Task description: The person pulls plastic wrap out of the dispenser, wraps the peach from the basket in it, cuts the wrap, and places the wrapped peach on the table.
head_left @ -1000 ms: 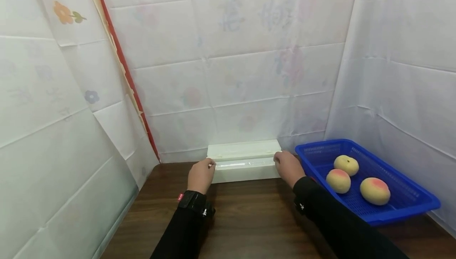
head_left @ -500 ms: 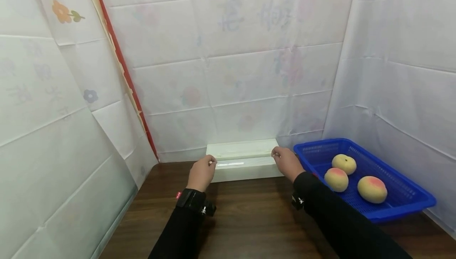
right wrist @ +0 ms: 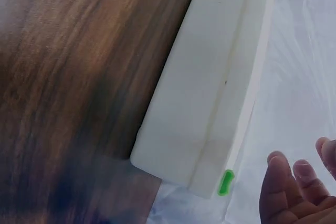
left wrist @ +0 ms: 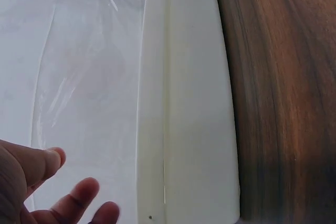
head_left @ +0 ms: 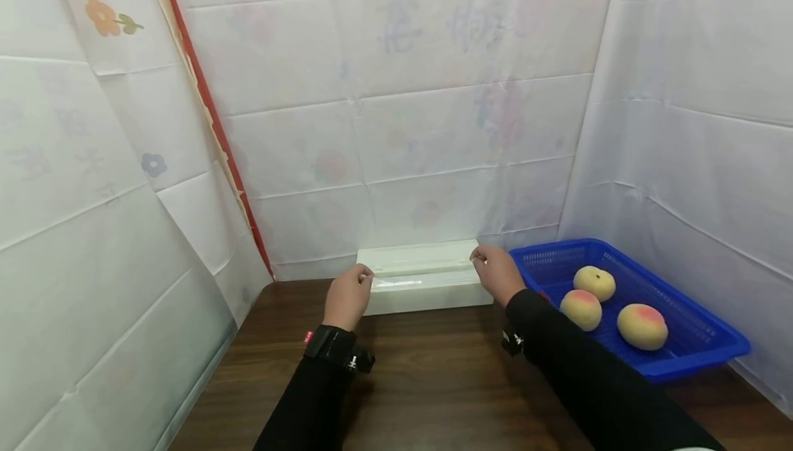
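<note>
A long white cling film dispenser point(head_left: 427, 299) stands at the back of the table with its lid point(head_left: 415, 255) raised. Clear cling film point(left wrist: 79, 93) stretches up from it, wrinkled and shiny in the left wrist view. At the dispenser's left end, my left hand point(head_left: 348, 296) pinches the film's edge between thumb and forefinger, other fingers loosely bent. My right hand point(head_left: 498, 274) pinches the film at the other end, just over the box. A small green slider point(right wrist: 226, 182) sits on the dispenser's edge near the right hand.
To the right, a blue plastic basket point(head_left: 706, 358) holds three peaches, among them a red-topped peach point(head_left: 642, 327); its near side lies close to the right forearm. White sheeting point(head_left: 396, 134) hangs behind and on both sides. Dark wooden tabletop point(head_left: 427, 382) extends in front of the dispenser.
Both hands have risen slightly, the right one more, baring the dispenser's front right corner. They keep pinching the film. The head view has shifted a little.
</note>
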Motion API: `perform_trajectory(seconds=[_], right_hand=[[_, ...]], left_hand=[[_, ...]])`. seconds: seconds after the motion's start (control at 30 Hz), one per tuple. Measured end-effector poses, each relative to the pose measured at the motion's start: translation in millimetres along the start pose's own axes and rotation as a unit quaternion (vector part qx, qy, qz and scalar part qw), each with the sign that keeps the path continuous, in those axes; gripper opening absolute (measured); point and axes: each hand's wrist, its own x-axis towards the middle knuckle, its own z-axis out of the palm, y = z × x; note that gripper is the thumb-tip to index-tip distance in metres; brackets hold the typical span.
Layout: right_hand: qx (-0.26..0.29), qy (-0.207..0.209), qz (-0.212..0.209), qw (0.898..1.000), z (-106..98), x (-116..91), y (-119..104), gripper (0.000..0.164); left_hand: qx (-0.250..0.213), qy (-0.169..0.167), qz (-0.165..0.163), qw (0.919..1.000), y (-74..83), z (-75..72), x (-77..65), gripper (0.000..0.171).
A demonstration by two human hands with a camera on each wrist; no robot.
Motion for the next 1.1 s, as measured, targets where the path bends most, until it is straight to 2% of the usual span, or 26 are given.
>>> perform_trajectory(seconds=[0.17,0.3,0.5,0.63,0.73,0.9,1.1], right_hand=[[-0.005,-0.003,-0.009,1.0,-4,4,-6,0.021],[-0.005,0.003,-0.016,1.0,-6,7,-8,0.019],[0.002,0.011,0.001,1.0,-13,4,-10,0.022],[0.025,0.011,0.017,0.999,-20,2,-14,0.023],[0.024,0.016,0.01,1.0,-25,2,-16,0.024],[0.012,0.024,-0.004,1.0,-33,5,-20,0.025],[0.005,0.022,-0.001,1.0,-43,6,-26,0.024]], left_hand=[[0.0,0.008,0.001,1.0,-0.6,-2.2,4.1,0.026],[0.014,0.014,0.014,0.9997,3.4,-7.0,6.2,0.026],[0.012,-0.01,0.022,0.9996,11.4,-15.0,8.0,0.025],[0.015,-0.002,0.038,0.9992,15.7,-22.2,12.2,0.024],[0.013,0.0,0.049,0.9987,19.5,-28.8,15.9,0.025],[0.019,0.0,0.046,0.9988,26.3,-40.6,21.4,0.025],[0.032,0.012,0.055,0.9979,36.3,-50.8,22.0,0.024]])
